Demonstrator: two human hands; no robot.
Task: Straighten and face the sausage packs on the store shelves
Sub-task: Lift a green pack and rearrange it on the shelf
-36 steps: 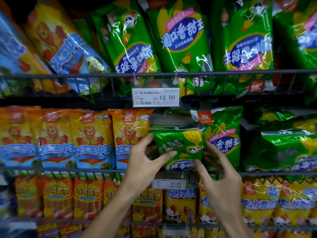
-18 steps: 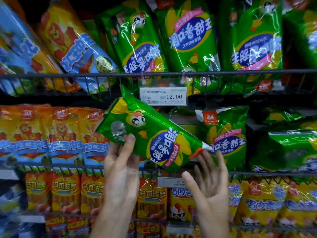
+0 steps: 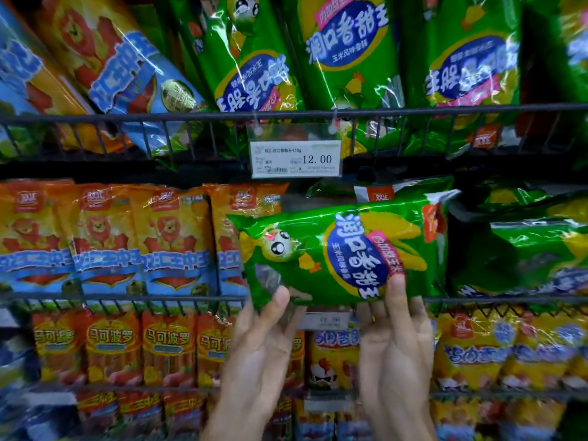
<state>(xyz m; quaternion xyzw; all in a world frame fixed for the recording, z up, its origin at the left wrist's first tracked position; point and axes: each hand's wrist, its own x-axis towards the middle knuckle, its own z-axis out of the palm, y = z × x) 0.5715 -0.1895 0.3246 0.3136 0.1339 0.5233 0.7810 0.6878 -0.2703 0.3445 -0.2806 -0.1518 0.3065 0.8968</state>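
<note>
Before the middle shelf rail (image 3: 127,296), both hands pinch a green sausage pack (image 3: 334,253) sideways: left hand (image 3: 264,338) thumb and right hand (image 3: 394,342) thumb press its front, fingers behind. Its label reads 润口香甜王; the price tag (image 3: 296,159) above shows 12.00.

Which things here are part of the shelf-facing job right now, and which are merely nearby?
In the job:
green sausage pack, held sideways
left hand
right hand

Merely nearby:
price tag
orange lion packs
wire shelf rail
</note>
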